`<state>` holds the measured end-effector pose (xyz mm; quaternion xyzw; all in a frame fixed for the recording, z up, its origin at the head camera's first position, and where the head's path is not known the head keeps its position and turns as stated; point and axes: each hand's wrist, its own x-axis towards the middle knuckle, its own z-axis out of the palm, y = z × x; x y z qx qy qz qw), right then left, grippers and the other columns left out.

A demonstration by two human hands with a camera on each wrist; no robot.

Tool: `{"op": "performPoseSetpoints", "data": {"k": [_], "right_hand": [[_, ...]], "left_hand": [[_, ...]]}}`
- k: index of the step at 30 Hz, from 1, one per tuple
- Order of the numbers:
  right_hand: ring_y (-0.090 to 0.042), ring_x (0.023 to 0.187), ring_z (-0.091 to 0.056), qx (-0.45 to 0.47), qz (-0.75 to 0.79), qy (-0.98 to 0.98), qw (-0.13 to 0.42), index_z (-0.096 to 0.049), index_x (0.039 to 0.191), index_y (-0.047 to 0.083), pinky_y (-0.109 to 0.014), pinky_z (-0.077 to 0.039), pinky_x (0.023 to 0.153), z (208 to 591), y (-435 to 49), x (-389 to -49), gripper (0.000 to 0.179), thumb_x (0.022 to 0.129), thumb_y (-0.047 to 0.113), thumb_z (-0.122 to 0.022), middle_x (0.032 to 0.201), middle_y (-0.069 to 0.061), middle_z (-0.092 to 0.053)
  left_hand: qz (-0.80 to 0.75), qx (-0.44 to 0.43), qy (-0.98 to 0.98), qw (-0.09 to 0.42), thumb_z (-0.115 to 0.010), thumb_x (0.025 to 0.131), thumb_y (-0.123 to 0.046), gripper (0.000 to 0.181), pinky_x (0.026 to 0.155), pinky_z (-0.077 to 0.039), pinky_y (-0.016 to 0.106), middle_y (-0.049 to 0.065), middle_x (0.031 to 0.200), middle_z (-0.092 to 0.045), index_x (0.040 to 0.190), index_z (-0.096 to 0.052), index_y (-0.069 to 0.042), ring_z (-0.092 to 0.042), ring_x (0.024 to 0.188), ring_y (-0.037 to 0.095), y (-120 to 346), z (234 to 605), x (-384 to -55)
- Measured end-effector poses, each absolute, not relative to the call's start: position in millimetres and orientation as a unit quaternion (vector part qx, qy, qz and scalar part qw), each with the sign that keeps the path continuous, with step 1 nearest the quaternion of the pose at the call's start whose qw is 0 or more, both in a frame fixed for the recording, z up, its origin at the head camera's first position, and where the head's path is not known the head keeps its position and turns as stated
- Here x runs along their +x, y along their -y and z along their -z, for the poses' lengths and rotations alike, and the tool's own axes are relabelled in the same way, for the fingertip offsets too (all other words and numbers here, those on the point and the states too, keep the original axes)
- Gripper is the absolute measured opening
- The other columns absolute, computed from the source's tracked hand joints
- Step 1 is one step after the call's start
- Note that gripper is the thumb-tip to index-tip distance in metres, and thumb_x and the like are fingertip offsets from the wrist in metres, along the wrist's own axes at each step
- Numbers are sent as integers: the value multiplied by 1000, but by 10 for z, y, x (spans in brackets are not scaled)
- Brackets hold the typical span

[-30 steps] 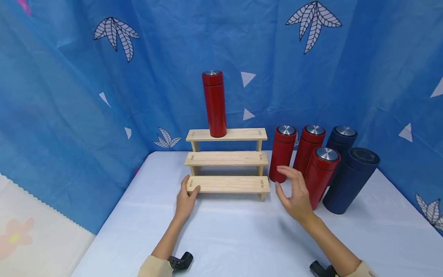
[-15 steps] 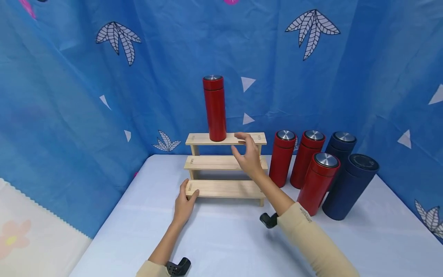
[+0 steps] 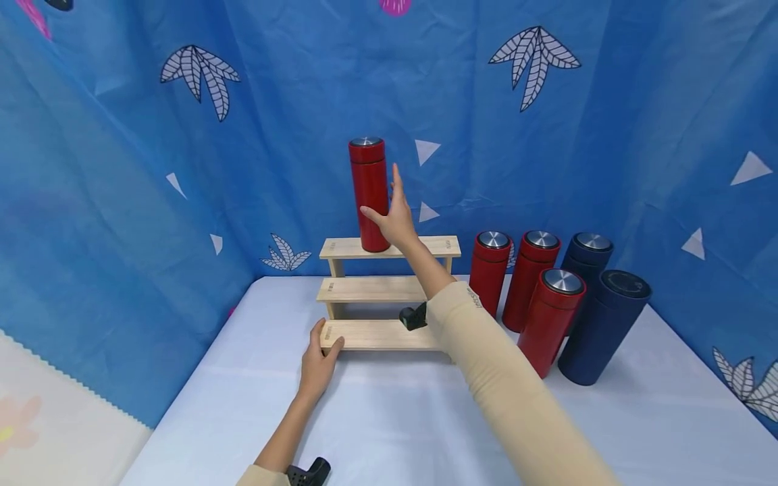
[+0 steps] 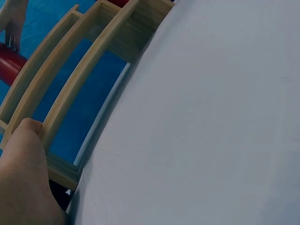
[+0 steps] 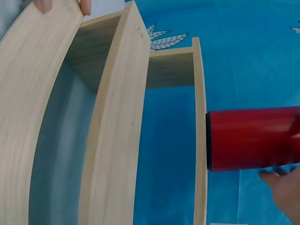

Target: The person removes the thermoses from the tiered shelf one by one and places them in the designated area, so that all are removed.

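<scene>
A red thermos bottle (image 3: 368, 179) with a silver-topped lid stands upright on the top step of a three-step wooden display stand (image 3: 371, 290). My right hand (image 3: 398, 219) is at the bottle's right side, thumb stretched across its front and fingers pointing up. Seen from the right wrist, the hand's fingers (image 5: 281, 180) lie right at the edge of the red bottle (image 5: 248, 140). At the lowest step's left end, my left hand (image 3: 317, 368) grips the stand, thumb on the front edge. The left wrist view shows that thumb (image 4: 30, 124) against the wood.
Right of the stand, several more thermos bottles stand on the white-covered table (image 3: 365, 418): three red ones, including the front red bottle (image 3: 550, 324), and two dark blue ones, including the larger blue bottle (image 3: 604, 331). A blue patterned cloth (image 3: 304, 101) hangs behind and at the sides.
My right hand has moved from beside the right-hand bottles, left and up across the stand, to the red thermos bottle on the top step. The left hand keeps its grip on the lowest step.
</scene>
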<state>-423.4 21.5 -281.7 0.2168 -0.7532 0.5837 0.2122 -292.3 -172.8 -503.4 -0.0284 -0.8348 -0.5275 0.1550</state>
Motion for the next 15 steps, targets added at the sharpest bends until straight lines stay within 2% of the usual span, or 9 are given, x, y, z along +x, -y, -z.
{"op": "performPoseSetpoints", "data": {"k": [4,8,15], "right_hand": [[-16,127,-34,224,-573,763,201,3,148,33,-35,-46,91,2811,-197,-4237,93,87,14,-65,145,-1,-28],[-15,125,-36,228,-558,764,230,1,147,35,-35,-46,90,2879,-225,-4124,94,85,16,-67,143,0,-31],[-20,115,-47,273,-553,732,290,-8,149,31,-39,-49,86,3069,-402,-3621,88,85,17,-68,133,-7,-43]], "left_hand": [[530,-33,832,158,-54,92,-42,71,106,-24,50,17,145,-31,145,-22,-8,-28,133,33,1719,5045,-2928],[532,-35,831,157,-55,92,-41,71,106,-24,50,18,146,-30,145,-22,-8,-27,133,33,1720,5057,-2916],[528,-35,833,164,-54,93,-37,68,107,-23,48,19,145,-30,145,-22,-7,-27,133,33,1741,5036,-2910]]}}
